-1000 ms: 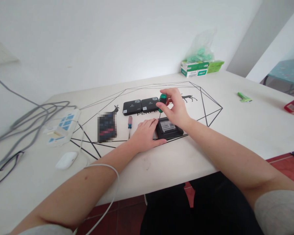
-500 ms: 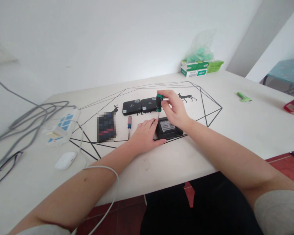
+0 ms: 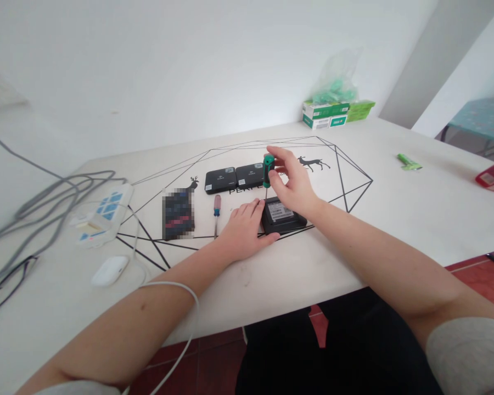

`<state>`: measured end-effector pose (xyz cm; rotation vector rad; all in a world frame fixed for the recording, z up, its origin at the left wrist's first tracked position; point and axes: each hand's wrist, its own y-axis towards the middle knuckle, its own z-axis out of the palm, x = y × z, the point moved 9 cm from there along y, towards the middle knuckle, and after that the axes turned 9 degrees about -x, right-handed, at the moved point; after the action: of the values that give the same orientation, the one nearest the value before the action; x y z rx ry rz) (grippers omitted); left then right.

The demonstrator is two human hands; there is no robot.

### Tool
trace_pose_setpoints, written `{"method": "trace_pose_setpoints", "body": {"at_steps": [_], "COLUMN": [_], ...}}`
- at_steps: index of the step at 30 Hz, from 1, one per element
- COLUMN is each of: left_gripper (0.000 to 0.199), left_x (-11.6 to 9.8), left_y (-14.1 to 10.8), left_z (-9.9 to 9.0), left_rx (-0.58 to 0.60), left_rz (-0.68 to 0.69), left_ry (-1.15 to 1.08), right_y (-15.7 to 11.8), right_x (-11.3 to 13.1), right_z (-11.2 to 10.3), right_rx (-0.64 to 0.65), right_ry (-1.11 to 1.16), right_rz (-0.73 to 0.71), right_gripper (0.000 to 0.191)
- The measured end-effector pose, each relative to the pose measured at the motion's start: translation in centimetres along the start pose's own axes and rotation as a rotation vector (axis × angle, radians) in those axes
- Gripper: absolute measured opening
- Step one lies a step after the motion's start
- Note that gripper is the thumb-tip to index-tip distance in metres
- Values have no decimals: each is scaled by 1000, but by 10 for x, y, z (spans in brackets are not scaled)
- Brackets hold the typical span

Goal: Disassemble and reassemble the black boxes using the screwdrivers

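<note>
A black set-top-box-like device (image 3: 281, 215), white label facing up, lies flat near the front of the table. Gripping its left corner is my left hand (image 3: 243, 229), fingers along the left side and thumb at the front edge. My right hand (image 3: 293, 181) holds a green-and-black screwdriver (image 3: 268, 169) upright between thumb and fingers, the index finger raised near the handle's top. Its shaft points down at the device's back left corner; the tip's exact contact is hidden. A second screwdriver (image 3: 217, 207) with a reddish, blue-collared handle lies left of my left hand.
Two similar black boxes (image 3: 220, 180) sit side by side behind. Left are a blurred dark item (image 3: 178, 215), a power strip (image 3: 107, 215), a white case (image 3: 109, 270) and grey cables (image 3: 61, 192). Green-white boxes (image 3: 326, 111) stand at the back. A white cable crosses my left forearm.
My right fingers have shifted on the screwdriver handle, the index finger lifting and opening slightly, and the handle has turned. My left hand and the device stay in place.
</note>
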<state>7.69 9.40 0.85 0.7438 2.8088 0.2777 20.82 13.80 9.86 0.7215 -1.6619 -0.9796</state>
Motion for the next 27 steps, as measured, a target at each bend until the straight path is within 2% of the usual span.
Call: {"method": "trace_pose_setpoints", "body": {"at_steps": [6,12,17,23,27], "left_gripper": [93,94,96,95,95], "left_x": [1,1,0,1,2], "left_y": [0,0,1,0,0], "left_z": [1,0,0,0,1], "left_rx": [-10,-6,21,13,15], "left_rz": [6,5,-8,-13,-7], "left_ry": [-16,-26,-20,-23,-18], "right_y": [1,3,2,2,5], "right_x": [5,-1,-4,5,11], "right_z": [1,-2,1,6,4], "right_rx": [53,-2,-10,74,51], "right_ry": [-8,-64,-16,-5,-38], "right_rz": [-24,23,46,-7,-75], "right_gripper": [39,39,43,46,40]}}
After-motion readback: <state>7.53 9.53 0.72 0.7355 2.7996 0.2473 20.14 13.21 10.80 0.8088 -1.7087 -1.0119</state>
